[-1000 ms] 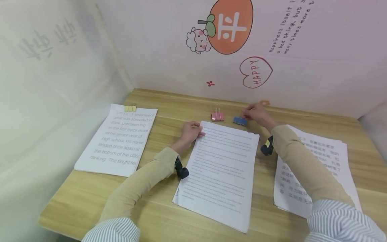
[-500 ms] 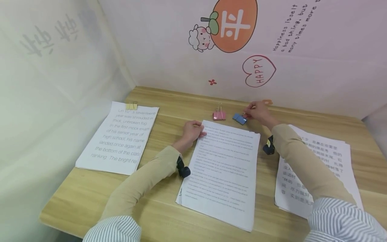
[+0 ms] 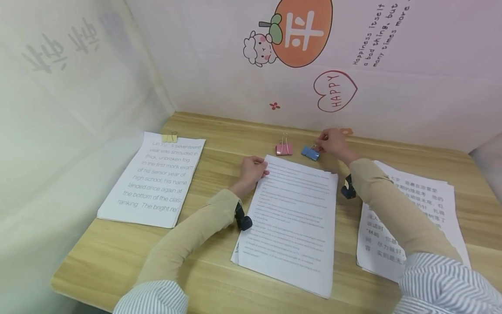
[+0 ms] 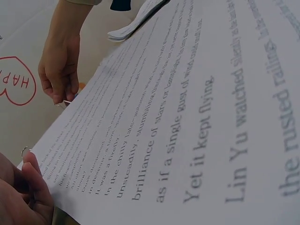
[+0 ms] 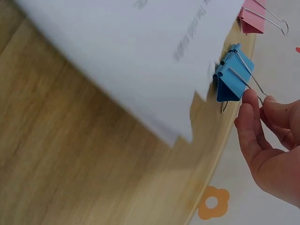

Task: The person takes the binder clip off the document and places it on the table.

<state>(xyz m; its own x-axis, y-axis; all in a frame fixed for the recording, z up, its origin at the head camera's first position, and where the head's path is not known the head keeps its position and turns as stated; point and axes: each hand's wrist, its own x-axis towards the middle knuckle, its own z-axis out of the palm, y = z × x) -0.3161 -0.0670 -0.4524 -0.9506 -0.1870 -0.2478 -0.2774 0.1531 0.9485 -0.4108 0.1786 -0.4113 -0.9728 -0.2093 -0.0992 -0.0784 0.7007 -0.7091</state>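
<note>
A stack of printed paper (image 3: 292, 226) lies in the middle of the table, several sheets' edges showing a little out of line. My left hand (image 3: 252, 172) grips its upper left corner, also seen in the left wrist view, where the fingers (image 4: 38, 187) curl at the sheet's edge. Behind the stack's top edge is a blue binder clip (image 5: 234, 75). The thumb and fingers of my right hand (image 3: 333, 141) pinch the clip's wire handle (image 5: 253, 84). A pink binder clip (image 3: 284, 149) stands to the left of the blue one, handles up.
To the left lies a paper stack (image 3: 150, 183) with a yellow binder clip (image 3: 169, 138) on its top edge. Another stack with Chinese print (image 3: 412, 218) lies at right, partly under my right forearm. A printed white backdrop (image 3: 235, 87) rises behind the wooden table (image 3: 204, 279).
My left hand and the middle stack have shifted slightly right. The blue clip has turned a little in my right hand's pinch, and its handle now shows more.
</note>
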